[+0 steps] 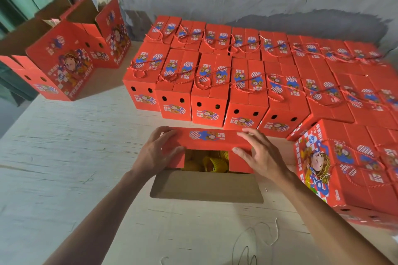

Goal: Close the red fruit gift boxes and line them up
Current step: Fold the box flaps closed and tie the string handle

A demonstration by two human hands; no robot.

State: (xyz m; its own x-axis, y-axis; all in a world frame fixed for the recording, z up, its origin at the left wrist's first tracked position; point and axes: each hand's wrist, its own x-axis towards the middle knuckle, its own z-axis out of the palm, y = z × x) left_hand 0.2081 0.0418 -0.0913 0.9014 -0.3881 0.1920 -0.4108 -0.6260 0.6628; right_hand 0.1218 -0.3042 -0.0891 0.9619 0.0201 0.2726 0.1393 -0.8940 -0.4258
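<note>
Hands in view: two, the left hand (155,153) and the right hand (260,155).

Half-closed box (206,139) near the table's (75,135) front edge: one. Yellow fruit (215,163) inside it: number cannot be told.

Open boxes (62,64) at the far left corner: two in full view, and part of a third at the left edge.

Closed boxes along the far edge: two rows. Front row (174,101): five counted clearly, and back row (217,38): five counted clearly. Both rows carry on rightward into blur and cannot be counted there.

Closed boxes at the right edge (336,170): several, with no firm count possible.
</note>
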